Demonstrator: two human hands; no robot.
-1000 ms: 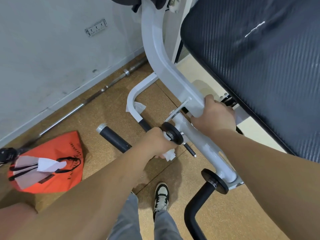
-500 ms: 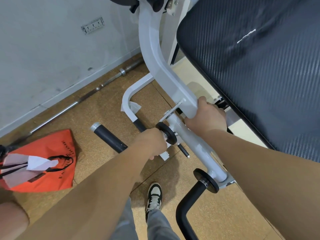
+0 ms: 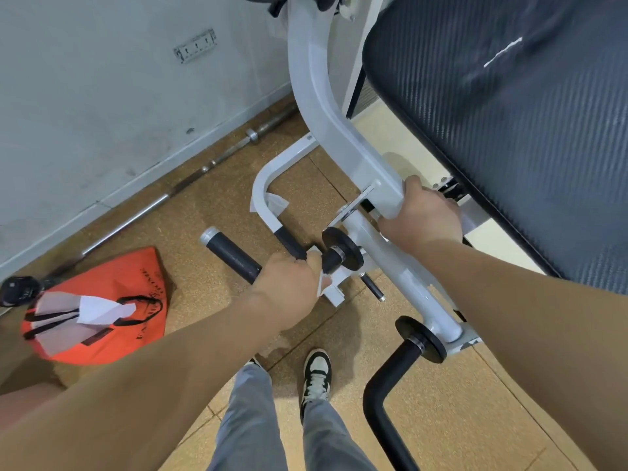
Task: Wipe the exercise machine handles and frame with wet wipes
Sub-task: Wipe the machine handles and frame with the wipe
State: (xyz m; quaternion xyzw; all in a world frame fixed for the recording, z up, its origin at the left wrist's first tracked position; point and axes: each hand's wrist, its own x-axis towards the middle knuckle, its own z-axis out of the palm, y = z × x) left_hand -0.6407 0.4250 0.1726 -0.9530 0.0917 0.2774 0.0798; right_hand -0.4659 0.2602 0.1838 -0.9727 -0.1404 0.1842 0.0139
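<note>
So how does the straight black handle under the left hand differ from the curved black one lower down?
The straight handle runs straight to a silver end cap; the curved handle bends and leaves the picture at the bottom. The left hand grips the straight handle with a white wipe; nothing touches the curved handle. Both are black and belong to the same white frame.

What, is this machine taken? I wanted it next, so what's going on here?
A person is wiping the machine down. Their left hand grips a white wet wipe against the black handle beside a black disc, while the right hand holds the white frame arm. An orange bag lies on the floor to the left.
</note>
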